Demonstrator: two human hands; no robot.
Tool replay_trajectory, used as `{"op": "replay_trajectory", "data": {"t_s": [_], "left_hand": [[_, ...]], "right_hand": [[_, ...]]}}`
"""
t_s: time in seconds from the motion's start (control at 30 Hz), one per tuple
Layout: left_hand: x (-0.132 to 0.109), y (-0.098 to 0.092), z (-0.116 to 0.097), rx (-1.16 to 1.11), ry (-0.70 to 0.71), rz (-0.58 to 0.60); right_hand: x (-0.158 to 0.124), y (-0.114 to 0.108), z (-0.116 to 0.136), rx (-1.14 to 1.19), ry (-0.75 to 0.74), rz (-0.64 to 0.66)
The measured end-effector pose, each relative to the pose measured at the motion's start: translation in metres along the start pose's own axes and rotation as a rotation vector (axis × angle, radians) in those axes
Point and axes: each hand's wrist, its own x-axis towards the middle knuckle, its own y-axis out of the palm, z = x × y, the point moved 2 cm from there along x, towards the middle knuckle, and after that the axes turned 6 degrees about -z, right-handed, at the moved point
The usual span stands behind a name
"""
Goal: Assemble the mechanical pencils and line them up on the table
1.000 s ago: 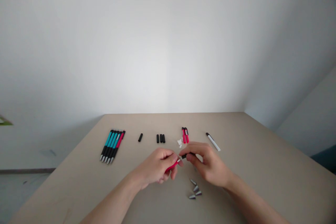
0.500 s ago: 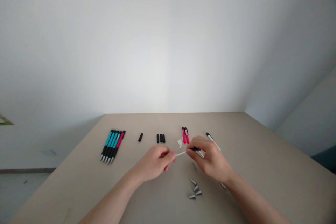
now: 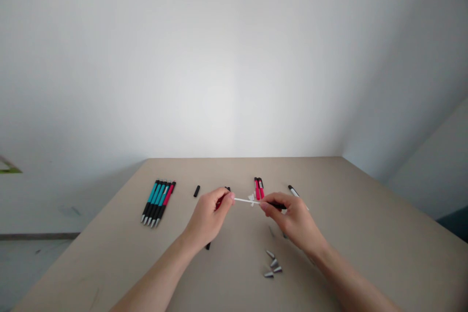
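Observation:
Both hands are closed and face each other above the table. A thin white pen refill stretches between their fingertips, roughly level. My left hand wraps round a pen barrel, of which a bit of pink-red shows between the fingers. It meets the refill's left end; the rest of the barrel is mostly hidden. My right hand pinches a black pen grip at the refill's right end. Whether the refill enters the grip is hidden by the fingers. A small black end shows below my left hand.
Assembled pens lie in a row at the left. Behind the hands are a loose black grip, two pink barrels, small white pieces and a white, black-ended piece. Several silver cone tips lie nearer on the table.
My left hand has moved up and slightly left, and now covers most of the black grips behind it. More of the white refill shows, and it lies more level.

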Motion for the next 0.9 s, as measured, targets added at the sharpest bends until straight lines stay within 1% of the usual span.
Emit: {"op": "replay_trajectory", "data": {"t_s": [0.03,0.1,0.2,0.33,0.4,0.47,0.53,0.6,0.67,0.7,0.77,0.83,0.9], "left_hand": [[0.0,0.0,0.0,-0.005,0.001,-0.011],[-0.001,0.002,-0.001,-0.016,0.012,0.004],[-0.003,0.006,-0.002,-0.021,0.029,0.083],[-0.006,0.012,-0.002,-0.008,0.032,0.155],[-0.007,0.012,-0.002,-0.017,0.038,0.162],[-0.006,0.011,-0.002,-0.036,0.035,0.122],[-0.004,0.007,-0.001,-0.078,0.003,0.04],[-0.002,0.004,0.001,-0.147,-0.046,-0.05],[0.0,0.002,0.003,-0.234,-0.088,-0.106],[0.001,0.002,0.003,-0.282,-0.104,-0.116],[0.001,0.002,0.003,-0.382,-0.134,-0.099],[0.001,0.003,0.001,-0.466,-0.151,-0.063],[0.001,0.003,-0.001,-0.501,-0.144,-0.041]], "right_hand": [[0.0,0.002,0.001,0.009,0.006,0.031],[-0.001,0.005,0.004,0.031,-0.003,0.085],[-0.003,0.009,0.006,0.048,-0.034,0.145],[-0.004,0.01,0.007,-0.004,-0.106,0.133],[-0.003,0.01,0.008,-0.021,-0.147,0.12],[-0.003,0.01,0.009,-0.02,-0.165,0.131],[-0.004,0.01,0.01,-0.021,-0.172,0.16],[-0.006,0.012,0.01,-0.049,-0.212,0.208],[-0.008,0.016,0.009,-0.108,-0.27,0.265],[-0.009,0.019,0.007,-0.14,-0.299,0.296],[-0.011,0.023,0.005,-0.191,-0.337,0.35],[-0.012,0.026,0.003,-0.217,-0.345,0.386],[-0.012,0.027,0.002,-0.22,-0.337,0.4]]}}
